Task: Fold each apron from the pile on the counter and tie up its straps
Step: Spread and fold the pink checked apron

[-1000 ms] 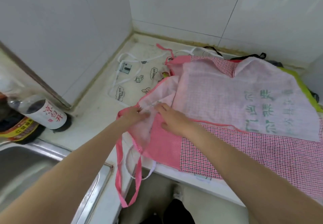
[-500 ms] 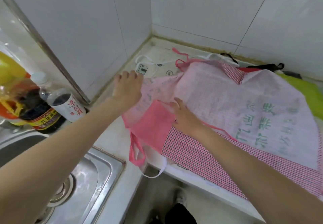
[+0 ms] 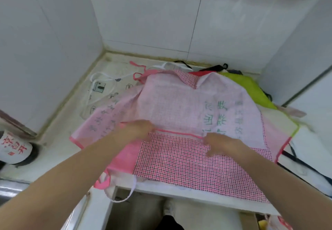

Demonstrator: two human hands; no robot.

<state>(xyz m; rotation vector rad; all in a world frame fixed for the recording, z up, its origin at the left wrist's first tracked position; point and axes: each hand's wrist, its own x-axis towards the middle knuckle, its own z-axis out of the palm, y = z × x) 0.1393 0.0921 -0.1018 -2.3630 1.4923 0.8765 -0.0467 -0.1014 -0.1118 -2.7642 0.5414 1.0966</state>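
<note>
Apron: pink apron (image 3: 179, 107) spread on counter (image 3: 59, 122), top of the pile, back side up w/ green print showing through. Checked lower panel (image 3: 188, 161) runs to the near edge; pink hem line (image 3: 177, 132) crosses between my hands.

L hand (image 3: 136, 128): on the hem line at the left end, fingers curled together on the cloth. Looks like a pinch, can't tell for sure, blur.

R hand (image 3: 221, 145): on the same line further right, fingers bent and close together, tips pressing or nipping the cloth; can't tell which.

Change: 0.5 s ago L hand was out over the far left flap, R hand flat mid-apron. Now the left flap (image 3: 102, 120) lies spread out, and both hands have come in to the hem line.

Meaning: I read this as side smoothing done, next fold abt to start, prob lifting along the hem.

Straps: pink strap (image 3: 102, 185) and white strap (image 3: 125, 196) dangle off the counter edge, untied.

Pile: green apron (image 3: 251, 89), white printed apron (image 3: 107, 89) and dark straps (image 3: 218, 66) underneath/behind, not folded.

Progress: early, first apron only part folded.

Risk: thin cloth may drag the layers below w/ it.
</note>
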